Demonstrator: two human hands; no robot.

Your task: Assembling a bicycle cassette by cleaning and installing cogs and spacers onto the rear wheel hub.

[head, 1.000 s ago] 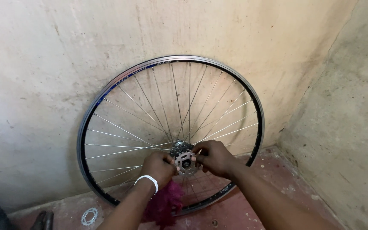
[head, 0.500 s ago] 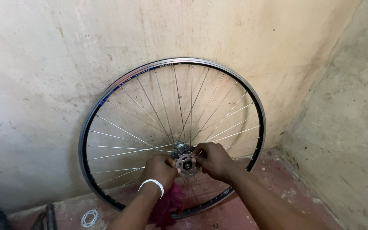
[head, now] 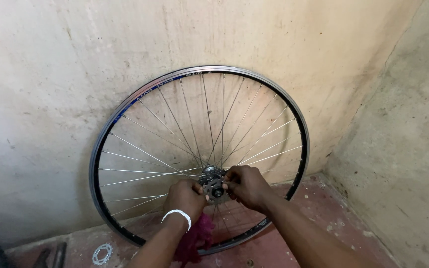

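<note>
Spoked bicycle wheel with a black metal rim stands upright on the reddish floor, leaning against the stained beige wall near the corner. Grey toothed sprocket cluster on the hub sits at wheel centre, facing the camera.

Left hand, at 9 o'clock of the hub, fingers curled and pinching the sprocket cluster's edge; a white beaded bracelet circles that wrist. Right hand, at 3 o'clock of the hub, fingers bent and gripping the cluster from the other side. Both hands touch it.

Magenta cloth hangs below the left wrist, at 6 o'clock of the hub, in front of the lower spokes; whether a finger grips it I cannot tell.

Loose silver toothed ring lies flat on the floor at 8 o'clock of the wheel, just outside the rim. Dark object beside it, unclear.
</note>
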